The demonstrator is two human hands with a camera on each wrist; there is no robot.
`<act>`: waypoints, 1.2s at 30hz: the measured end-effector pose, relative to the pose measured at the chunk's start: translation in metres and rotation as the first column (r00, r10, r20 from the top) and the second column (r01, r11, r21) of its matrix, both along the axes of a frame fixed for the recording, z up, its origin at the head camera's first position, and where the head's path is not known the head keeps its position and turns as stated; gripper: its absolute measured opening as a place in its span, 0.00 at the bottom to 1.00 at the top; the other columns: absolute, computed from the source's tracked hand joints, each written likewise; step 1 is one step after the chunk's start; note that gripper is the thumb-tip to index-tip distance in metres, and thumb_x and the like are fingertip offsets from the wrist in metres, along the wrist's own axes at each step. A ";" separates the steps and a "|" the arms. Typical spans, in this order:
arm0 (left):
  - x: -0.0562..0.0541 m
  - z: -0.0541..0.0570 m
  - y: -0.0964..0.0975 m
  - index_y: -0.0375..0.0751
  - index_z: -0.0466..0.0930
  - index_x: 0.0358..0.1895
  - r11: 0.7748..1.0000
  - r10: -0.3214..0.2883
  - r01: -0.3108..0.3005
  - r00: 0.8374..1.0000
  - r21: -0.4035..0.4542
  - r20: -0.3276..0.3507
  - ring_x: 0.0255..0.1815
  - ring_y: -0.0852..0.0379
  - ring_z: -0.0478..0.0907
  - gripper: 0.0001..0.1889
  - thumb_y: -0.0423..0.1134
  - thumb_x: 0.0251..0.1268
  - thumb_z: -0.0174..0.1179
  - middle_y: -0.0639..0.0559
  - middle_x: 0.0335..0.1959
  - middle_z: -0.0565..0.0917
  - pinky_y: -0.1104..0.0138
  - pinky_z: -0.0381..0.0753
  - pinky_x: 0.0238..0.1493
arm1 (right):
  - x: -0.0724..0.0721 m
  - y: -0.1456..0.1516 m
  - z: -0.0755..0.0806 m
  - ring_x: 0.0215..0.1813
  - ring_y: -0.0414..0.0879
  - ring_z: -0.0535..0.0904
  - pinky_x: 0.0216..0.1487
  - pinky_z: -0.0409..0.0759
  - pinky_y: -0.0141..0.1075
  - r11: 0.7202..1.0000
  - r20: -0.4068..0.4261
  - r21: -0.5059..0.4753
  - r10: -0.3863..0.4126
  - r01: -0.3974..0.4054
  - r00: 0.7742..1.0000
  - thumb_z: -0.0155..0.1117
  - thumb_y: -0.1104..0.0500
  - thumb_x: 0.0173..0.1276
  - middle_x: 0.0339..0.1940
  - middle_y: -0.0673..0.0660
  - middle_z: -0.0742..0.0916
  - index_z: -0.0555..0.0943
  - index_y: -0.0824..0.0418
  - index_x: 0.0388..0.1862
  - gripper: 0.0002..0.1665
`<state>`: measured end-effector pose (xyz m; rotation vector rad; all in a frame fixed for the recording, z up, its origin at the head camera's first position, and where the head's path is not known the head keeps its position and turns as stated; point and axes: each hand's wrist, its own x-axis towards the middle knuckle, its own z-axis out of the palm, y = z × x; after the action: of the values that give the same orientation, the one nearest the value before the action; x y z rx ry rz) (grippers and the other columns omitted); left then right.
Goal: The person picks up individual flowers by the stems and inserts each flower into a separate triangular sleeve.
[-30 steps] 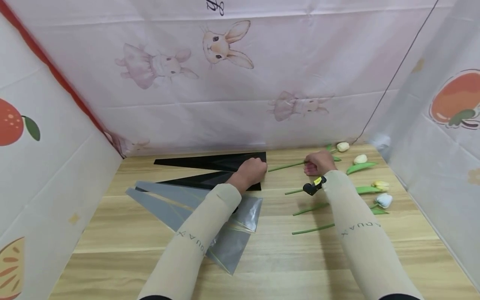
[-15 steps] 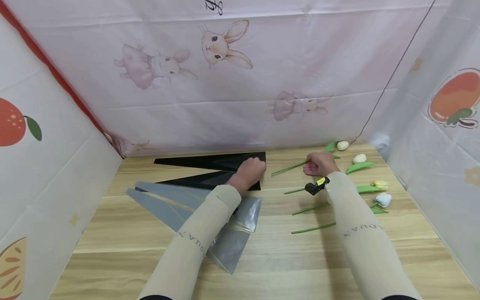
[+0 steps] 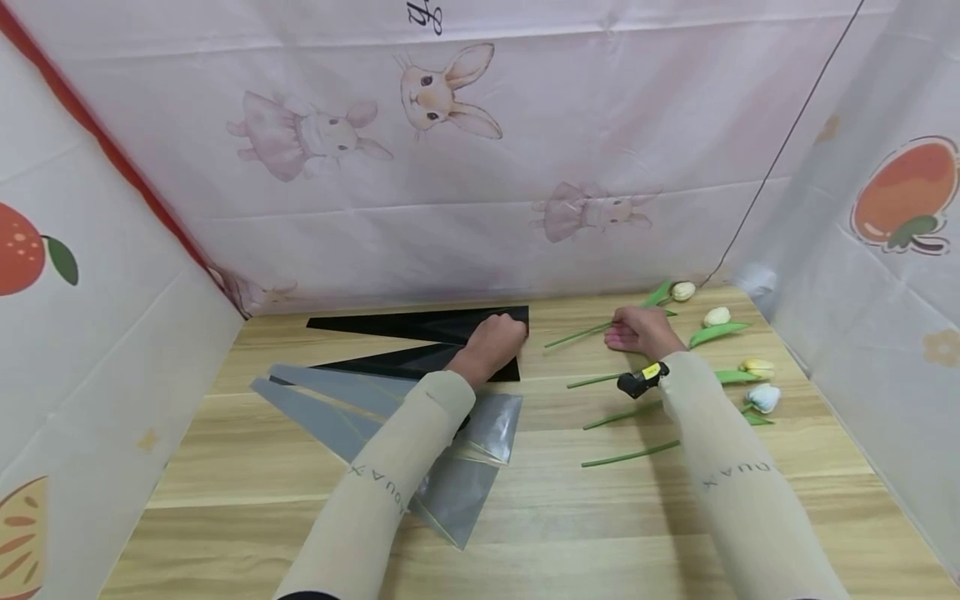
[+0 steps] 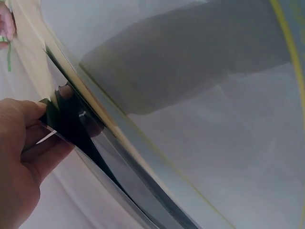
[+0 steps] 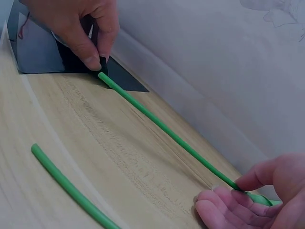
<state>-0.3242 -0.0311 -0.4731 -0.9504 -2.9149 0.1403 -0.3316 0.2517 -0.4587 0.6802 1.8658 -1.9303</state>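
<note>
With thumb and fingers my left hand (image 3: 491, 346) pinches the open edge of a black flower sleeve (image 3: 420, 321), and the left wrist view shows the film lifted between the fingertips (image 4: 40, 110). My right hand (image 3: 641, 329) pinches the green stem (image 5: 157, 121) of an artificial tulip, whose cream bloom (image 3: 683, 291) and leaves lie beyond the hand. In the right wrist view the stem's cut end appears close to the left fingers and sleeve edge; whether it touches the film I cannot tell. A second black sleeve (image 3: 397, 363) lies partly under the left hand.
Grey translucent sleeves (image 3: 450, 492) with yellow lines lie beneath my left forearm. Further tulips lie at right: a white one (image 3: 717, 317), a yellow one (image 3: 757, 369) and a pale blue one (image 3: 763, 398). A curtain wall (image 3: 337, 242) borders the wooden table's (image 3: 570, 533) back.
The stem's end has shifted slightly right and toward me, and the tulip's leaf has turned more upright. My right wrist has swung a little right. My left hand keeps its grip on the black sleeve.
</note>
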 end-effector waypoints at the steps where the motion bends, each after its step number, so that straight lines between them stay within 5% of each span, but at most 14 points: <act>1: 0.000 0.000 -0.001 0.47 0.74 0.20 1.000 -0.001 0.001 1.000 0.007 -0.003 0.12 0.61 0.56 0.23 0.32 0.83 0.51 0.54 0.11 0.60 0.69 0.57 0.19 | 0.001 0.000 0.000 0.30 0.44 0.91 0.47 0.90 0.37 1.000 -0.003 -0.001 0.004 -0.004 1.000 0.55 0.63 0.77 0.25 0.55 0.90 0.77 0.70 0.56 0.15; 8: 0.001 0.000 -0.004 0.39 0.86 0.39 1.000 -0.021 0.023 0.993 0.019 -0.116 0.14 0.60 0.71 0.13 0.37 0.83 0.52 0.48 0.19 0.78 0.72 0.64 0.17 | 0.004 -0.001 0.000 0.31 0.44 0.91 0.48 0.89 0.37 1.000 -0.016 0.002 0.019 -0.019 1.000 0.54 0.63 0.78 0.26 0.53 0.90 0.76 0.70 0.58 0.16; 11: 0.001 0.001 -0.004 0.39 0.86 0.40 1.000 -0.017 0.018 0.992 0.009 -0.128 0.15 0.59 0.74 0.14 0.35 0.84 0.50 0.47 0.21 0.81 0.71 0.65 0.18 | 0.005 -0.003 0.000 0.31 0.44 0.91 0.48 0.89 0.37 1.000 -0.021 0.005 0.016 -0.016 1.000 0.55 0.63 0.78 0.26 0.54 0.90 0.75 0.70 0.59 0.16; 23: 0.003 0.005 -0.008 0.38 0.87 0.46 0.998 0.009 -0.002 0.995 0.067 -0.103 0.28 0.55 0.86 0.11 0.43 0.75 0.64 0.45 0.35 0.90 0.67 0.87 0.33 | 0.007 -0.007 -0.001 0.34 0.45 0.91 0.52 0.88 0.37 0.997 -0.042 -0.049 -0.053 0.051 0.998 0.56 0.64 0.78 0.28 0.55 0.91 0.75 0.69 0.59 0.15; 36: 0.006 0.009 -0.016 0.38 0.86 0.46 0.986 0.058 -0.053 0.998 0.158 -0.027 0.38 0.53 0.89 0.13 0.45 0.70 0.69 0.45 0.40 0.91 0.64 0.89 0.41 | 0.010 -0.014 0.001 0.38 0.45 0.92 0.52 0.88 0.36 0.986 -0.090 -0.096 -0.145 0.136 0.985 0.56 0.66 0.78 0.30 0.55 0.91 0.69 0.72 0.70 0.25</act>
<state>-0.3179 -0.0467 -0.4637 -0.8361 -2.8734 -0.0703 -0.3219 0.2379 -0.4579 0.7189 1.8178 -2.1583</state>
